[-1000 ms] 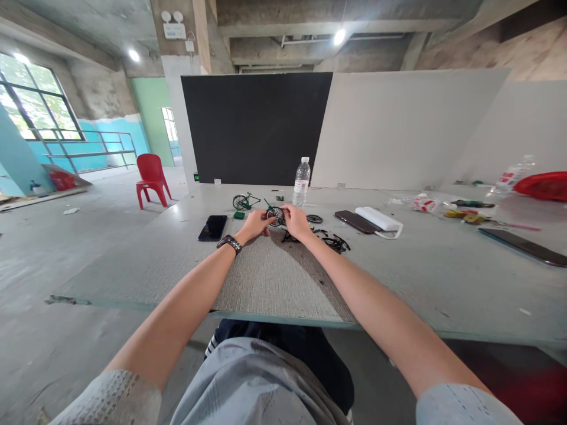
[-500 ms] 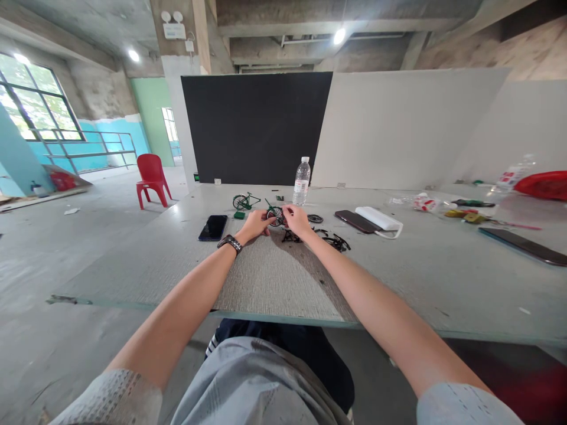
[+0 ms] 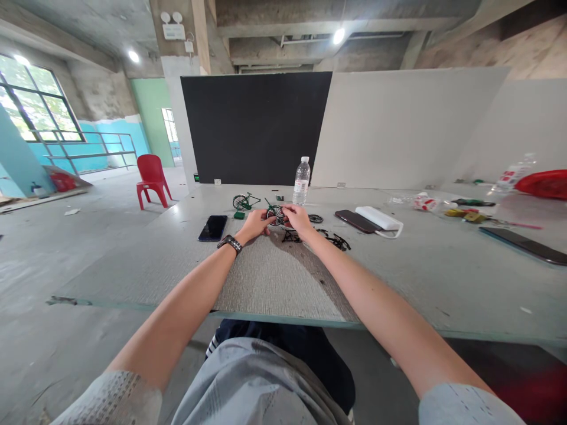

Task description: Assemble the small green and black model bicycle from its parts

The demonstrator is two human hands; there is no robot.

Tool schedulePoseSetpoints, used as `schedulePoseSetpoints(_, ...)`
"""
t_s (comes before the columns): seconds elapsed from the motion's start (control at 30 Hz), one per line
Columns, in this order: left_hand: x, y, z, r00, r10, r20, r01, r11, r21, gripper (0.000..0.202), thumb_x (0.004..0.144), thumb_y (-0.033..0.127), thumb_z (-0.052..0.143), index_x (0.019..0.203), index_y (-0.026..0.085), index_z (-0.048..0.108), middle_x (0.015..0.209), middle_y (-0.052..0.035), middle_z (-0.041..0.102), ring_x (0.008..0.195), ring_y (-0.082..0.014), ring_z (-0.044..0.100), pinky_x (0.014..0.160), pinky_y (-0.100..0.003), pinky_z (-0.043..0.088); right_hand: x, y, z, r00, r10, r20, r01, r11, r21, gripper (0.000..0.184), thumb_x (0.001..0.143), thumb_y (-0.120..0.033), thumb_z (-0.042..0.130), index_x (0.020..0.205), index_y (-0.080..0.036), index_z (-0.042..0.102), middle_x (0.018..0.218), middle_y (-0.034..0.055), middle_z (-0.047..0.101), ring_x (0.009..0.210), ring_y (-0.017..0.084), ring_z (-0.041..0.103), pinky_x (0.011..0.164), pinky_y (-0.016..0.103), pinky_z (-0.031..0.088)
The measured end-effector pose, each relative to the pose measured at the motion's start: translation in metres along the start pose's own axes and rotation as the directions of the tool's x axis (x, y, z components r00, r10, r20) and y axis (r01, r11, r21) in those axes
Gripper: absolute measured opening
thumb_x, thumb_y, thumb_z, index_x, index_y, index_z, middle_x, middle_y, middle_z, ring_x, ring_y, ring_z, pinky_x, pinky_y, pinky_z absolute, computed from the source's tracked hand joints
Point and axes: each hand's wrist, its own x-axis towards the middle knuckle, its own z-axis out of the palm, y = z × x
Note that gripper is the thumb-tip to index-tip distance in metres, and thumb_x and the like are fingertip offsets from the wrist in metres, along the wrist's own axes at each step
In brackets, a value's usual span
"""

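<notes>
A black phone [image 3: 212, 228] lies at the left of my desk [image 3: 443, 277], a finished green model bicycle [image 3: 245, 202] behind it. At the centre, my left hand [image 3: 254, 225] and right hand [image 3: 297, 221] pinch a small spoked wheel [image 3: 275, 215] between them. Loose black parts [image 3: 333, 239] lie just right, a water bottle [image 3: 302, 181] behind.

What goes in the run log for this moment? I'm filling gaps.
left hand: holds small wheel | right hand: on same wheel | nearby: loose black parts, phone, bottle | surface: table
</notes>
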Motion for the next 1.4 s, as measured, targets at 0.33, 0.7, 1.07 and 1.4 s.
schedulePoseSetpoints(0.33,0.0031,-0.0072,0.0002,1.0,0.013,-0.027,-0.013,1.0,0.006,0.023,0.095,0.033,0.066,0.081,0.017,0.058,0.067,0.0002,0.067,0.049,-0.014,0.068,0.043,-0.02,0.043,-0.0014,-0.0018,0.0003,0.999,0.046,-0.003,-0.045,0.995,0.091,0.019,0.091,-0.029,0.063,0.102,-0.021,0.076,0.098,0.0068,0.074,0.073,0.016,0.064,0.054,0.023,0.052)
schedulePoseSetpoints(0.7,0.0039,-0.0091,0.0014,0.998,0.033,-0.045,-0.033,0.999,-0.001,0.025,0.095,0.032,0.067,0.077,0.018,0.055,0.069,-0.0007,0.069,0.047,-0.0132,0.066,0.042,-0.02,0.043,0.0002,0.0004,0.0013,0.998,0.059,-0.019,-0.056,0.991,0.123,0.022,0.093,-0.035,0.062,0.102,-0.021,0.076,0.1,0.0063,0.073,0.072,0.015,0.062,0.055,0.023,0.052)
schedulePoseSetpoints(1.07,0.003,-0.0066,0.0011,0.998,0.034,-0.043,-0.034,0.999,-0.003,0.026,0.095,0.032,0.067,0.078,0.017,0.056,0.072,-0.0011,0.069,0.047,-0.0121,0.066,0.041,-0.019,0.045,0.0008,0.0027,0.0007,0.999,0.045,-0.001,-0.044,0.99,0.132,0.024,0.087,-0.036,0.068,0.105,-0.021,0.076,0.1,0.0058,0.073,0.074,0.015,0.062,0.056,0.024,0.052)
schedulePoseSetpoints(1.4,0.003,-0.0069,0.0006,0.998,0.052,-0.045,-0.05,0.998,0.044,0.028,0.095,0.033,0.067,0.075,0.018,0.054,0.065,0.0005,0.067,0.046,-0.0126,0.066,0.043,-0.02,0.045,0.0001,0.001,0.0004,0.999,0.035,-0.012,-0.033,0.993,0.109,0.023,0.089,-0.037,0.065,0.103,-0.022,0.076,0.096,0.0052,0.072,0.073,0.015,0.061,0.056,0.024,0.052)
